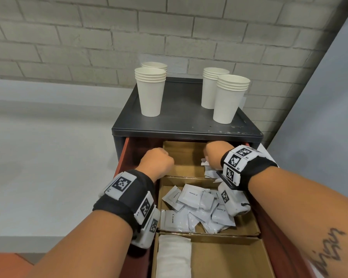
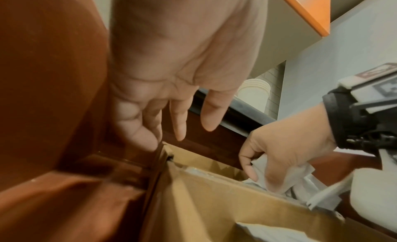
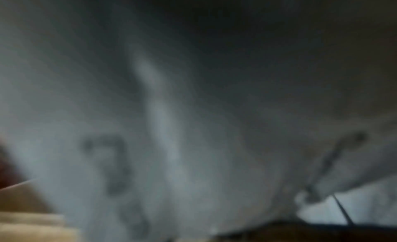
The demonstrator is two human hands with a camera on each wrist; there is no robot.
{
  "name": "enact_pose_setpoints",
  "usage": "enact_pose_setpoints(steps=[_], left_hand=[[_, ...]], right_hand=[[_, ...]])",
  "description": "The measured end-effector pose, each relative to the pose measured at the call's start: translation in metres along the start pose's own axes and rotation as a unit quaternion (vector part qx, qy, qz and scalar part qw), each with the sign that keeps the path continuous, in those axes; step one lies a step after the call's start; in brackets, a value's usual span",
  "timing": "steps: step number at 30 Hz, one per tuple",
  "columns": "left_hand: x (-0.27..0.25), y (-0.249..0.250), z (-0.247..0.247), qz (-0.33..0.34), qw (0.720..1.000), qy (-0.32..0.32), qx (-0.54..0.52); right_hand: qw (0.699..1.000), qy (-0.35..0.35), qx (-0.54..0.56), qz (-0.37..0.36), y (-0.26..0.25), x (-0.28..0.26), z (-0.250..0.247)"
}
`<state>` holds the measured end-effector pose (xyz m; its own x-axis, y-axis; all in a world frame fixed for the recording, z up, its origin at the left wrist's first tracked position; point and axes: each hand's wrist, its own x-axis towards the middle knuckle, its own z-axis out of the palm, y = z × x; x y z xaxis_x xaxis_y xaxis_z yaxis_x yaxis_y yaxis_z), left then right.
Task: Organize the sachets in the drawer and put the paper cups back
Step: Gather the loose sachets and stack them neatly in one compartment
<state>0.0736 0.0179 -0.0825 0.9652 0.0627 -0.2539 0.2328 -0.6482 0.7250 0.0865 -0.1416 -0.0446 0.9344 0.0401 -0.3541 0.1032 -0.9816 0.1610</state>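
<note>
I have the right hand (image 2: 285, 154) down in the far cardboard compartment (image 1: 181, 155), centre of the head view, its fingers curled round a small bunch of white sachets (image 2: 279, 176); the left wrist view, lower right, shows the thumb and fingers pinching them. The left hand (image 2: 171, 86) holds nothing: in its own camera the fingers hang straight and relaxed over the compartment's left corner, beside the red drawer wall (image 1: 122, 155).

Most of the cream sachets (image 1: 197, 205) lie in a loose heap in the middle compartment, lower centre of the head view. The four stacks of paper cups (image 1: 150, 91) stand on the dark cabinet top (image 1: 181, 121), upper centre, untouched.

I judge the step in hand to be setting this bunch down in the far compartment. To do it well I would lower it to the right wall, square the edges with the free left hand, and let go only once the sachets lie flat. The right wrist view is dark and blurred, so I rely on the other two.
</note>
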Motion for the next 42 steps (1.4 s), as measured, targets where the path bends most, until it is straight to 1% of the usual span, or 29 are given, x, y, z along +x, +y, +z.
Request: enact_pose_setpoints(steps=[2, 4, 8, 10, 12, 14, 17, 19, 21, 23, 25, 28, 31, 33, 35, 38, 40, 42], left_hand=[[-0.003, 0.001, -0.003, 0.018, 0.998, 0.024, -0.057], [-0.009, 0.004, -0.004, 0.031, 0.993, 0.027, -0.106], [-0.021, 0.013, -0.005, 0.036, 0.987, -0.006, -0.156], [-0.023, 0.019, -0.004, 0.023, 0.979, -0.028, -0.200], [-0.029, 0.025, -0.005, -0.016, 0.965, -0.059, -0.256], [-0.034, 0.026, -0.005, -0.047, 0.946, -0.106, -0.302], [-0.037, 0.022, -0.005, -0.049, 0.922, -0.199, -0.330], [-0.036, 0.021, -0.006, -0.051, 0.896, -0.260, -0.355], [-0.033, 0.019, -0.008, -0.053, 0.873, -0.291, -0.389], [-0.032, 0.019, -0.010, -0.056, 0.861, -0.293, -0.411], [-0.032, 0.017, -0.012, -0.059, 0.857, -0.297, -0.416], [-0.034, 0.017, -0.014, -0.062, 0.859, -0.307, -0.405], [-0.036, 0.018, -0.015, -0.080, 0.857, -0.315, -0.400], [-0.035, 0.017, -0.014, -0.093, 0.854, -0.317, -0.402], [-0.033, 0.017, -0.013, -0.102, 0.849, -0.321, -0.407], [-0.032, 0.017, -0.014, -0.092, 0.829, -0.348, -0.429], [-0.033, 0.018, -0.015, -0.073, 0.807, -0.365, -0.459], [-0.034, 0.020, -0.017, -0.062, 0.784, -0.359, -0.503]], right_hand=[[0.999, 0.001, 0.033, -0.022, -0.001, -0.003, 0.001], [0.997, 0.029, 0.059, -0.051, -0.002, -0.010, -0.002], [0.988, 0.075, 0.096, -0.093, 0.002, -0.021, -0.006], [0.976, 0.110, 0.147, -0.116, 0.005, -0.022, -0.004], [0.961, 0.137, 0.196, -0.139, 0.009, -0.025, -0.001], [0.949, 0.137, 0.234, -0.161, 0.011, -0.030, -0.003], [0.927, 0.136, 0.290, -0.193, 0.008, -0.038, -0.009], [0.914, 0.133, 0.314, -0.219, 0.004, -0.043, -0.011], [0.905, 0.121, 0.328, -0.241, -0.004, -0.050, -0.010], [0.898, 0.108, 0.341, -0.256, -0.012, -0.057, -0.007], [0.897, 0.105, 0.340, -0.261, -0.019, -0.061, -0.003], [0.904, 0.119, 0.316, -0.262, -0.025, -0.065, 0.002], [0.916, 0.134, 0.268, -0.268, -0.027, -0.069, 0.005], [0.912, 0.154, 0.258, -0.278, -0.028, -0.072, 0.003], [0.904, 0.173, 0.271, -0.283, -0.026, -0.075, -0.001], [0.885, 0.200, 0.313, -0.281, -0.020, -0.077, -0.005], [0.869, 0.205, 0.356, -0.275, -0.017, -0.077, -0.005], [0.856, 0.197, 0.398, -0.265, -0.015, -0.077, -0.003]])
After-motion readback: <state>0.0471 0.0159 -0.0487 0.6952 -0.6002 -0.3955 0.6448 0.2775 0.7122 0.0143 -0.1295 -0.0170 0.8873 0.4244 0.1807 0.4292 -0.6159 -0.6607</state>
